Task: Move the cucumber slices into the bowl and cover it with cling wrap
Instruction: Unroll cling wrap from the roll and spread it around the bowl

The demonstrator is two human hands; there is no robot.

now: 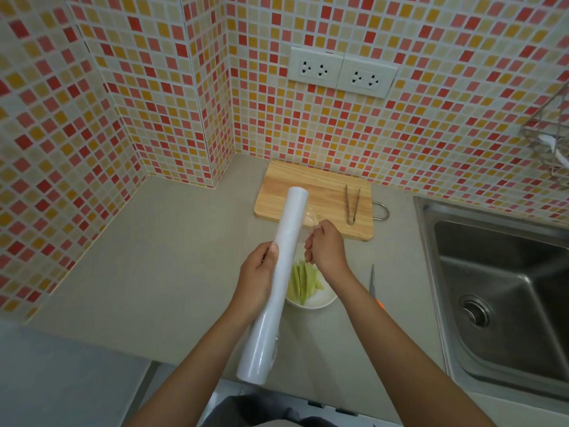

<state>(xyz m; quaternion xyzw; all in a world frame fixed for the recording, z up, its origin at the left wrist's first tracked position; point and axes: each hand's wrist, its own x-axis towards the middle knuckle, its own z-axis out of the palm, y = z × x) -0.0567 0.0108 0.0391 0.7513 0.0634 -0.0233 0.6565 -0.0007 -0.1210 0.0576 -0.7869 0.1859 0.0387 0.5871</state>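
Counter, cling wrap roll in left hand grip

Dim, soft light; fisheye-warped edges

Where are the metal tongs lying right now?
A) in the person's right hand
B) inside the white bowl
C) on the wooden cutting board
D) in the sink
C: the tongs lie on the right part of the wooden cutting board, while the right hand pinches the film pulled from the cling wrap roll and the bowl holds only cucumber slices.
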